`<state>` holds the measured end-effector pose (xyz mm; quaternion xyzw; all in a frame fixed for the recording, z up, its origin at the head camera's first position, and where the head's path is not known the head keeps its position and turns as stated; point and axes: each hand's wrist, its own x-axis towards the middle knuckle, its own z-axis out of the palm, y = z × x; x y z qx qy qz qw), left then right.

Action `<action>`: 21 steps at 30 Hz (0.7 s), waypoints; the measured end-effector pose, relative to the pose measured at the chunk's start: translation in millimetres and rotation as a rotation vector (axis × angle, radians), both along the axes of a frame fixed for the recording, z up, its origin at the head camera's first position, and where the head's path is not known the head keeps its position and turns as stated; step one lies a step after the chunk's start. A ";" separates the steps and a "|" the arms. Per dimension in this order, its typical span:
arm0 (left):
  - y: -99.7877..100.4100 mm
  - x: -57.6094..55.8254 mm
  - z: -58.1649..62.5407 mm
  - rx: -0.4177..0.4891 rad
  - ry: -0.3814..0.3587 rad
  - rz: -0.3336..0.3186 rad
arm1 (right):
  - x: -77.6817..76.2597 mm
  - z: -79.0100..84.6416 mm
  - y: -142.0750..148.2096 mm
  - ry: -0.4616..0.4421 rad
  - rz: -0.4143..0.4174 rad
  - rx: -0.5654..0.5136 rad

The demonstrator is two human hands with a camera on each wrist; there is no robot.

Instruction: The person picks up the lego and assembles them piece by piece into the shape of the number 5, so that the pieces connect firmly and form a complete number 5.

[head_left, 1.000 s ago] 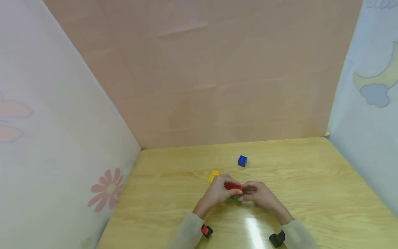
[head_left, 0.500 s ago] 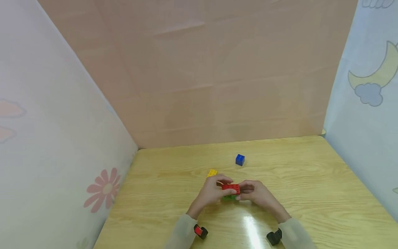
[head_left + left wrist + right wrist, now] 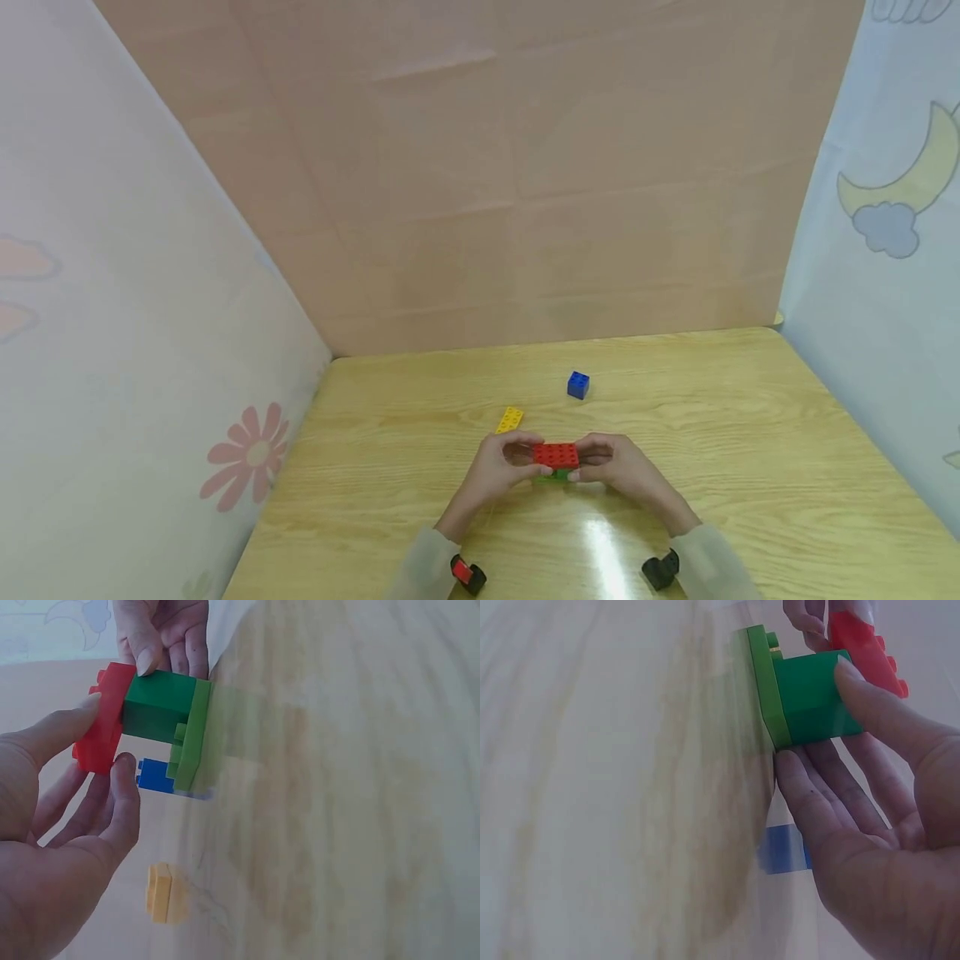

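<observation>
In the head view, a red studded brick (image 3: 556, 455) tops a small stack between both hands. Beneath it, seen from the left wrist, come a dark green block (image 3: 157, 705) and a thin light green plate (image 3: 193, 735) lying on the table. The red brick overhangs the dark green block toward the left. My left hand (image 3: 498, 471) holds that overhanging end between thumb and fingers. From the other side, my right hand (image 3: 618, 467) grips the dark green block, its thumb (image 3: 877, 712) on the near face and its fingers behind.
A blue brick (image 3: 578, 385) stands farther back on the wooden table (image 3: 420, 467). A yellow plate (image 3: 509, 419) lies just behind the left hand. A tan panel (image 3: 450, 208) rises at the table's back, with pale walls at both sides.
My left hand has drawn back to the left end of the red brick, uncovering its studded top and more of the yellow plate. The right hand keeps its place at the stack.
</observation>
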<state>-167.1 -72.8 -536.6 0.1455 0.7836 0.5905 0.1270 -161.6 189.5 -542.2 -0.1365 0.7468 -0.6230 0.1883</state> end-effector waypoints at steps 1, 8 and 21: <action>-0.5 0.3 -1.2 0.012 -0.018 0.003 | 0.0 -0.4 -0.2 -0.002 -0.001 0.000; 0.0 0.9 -6.5 0.110 -0.140 0.039 | 0.1 0.5 -0.6 -0.007 -0.006 0.013; 2.8 4.0 -6.1 0.157 -0.208 0.081 | -3.9 5.6 9.4 0.029 0.046 0.080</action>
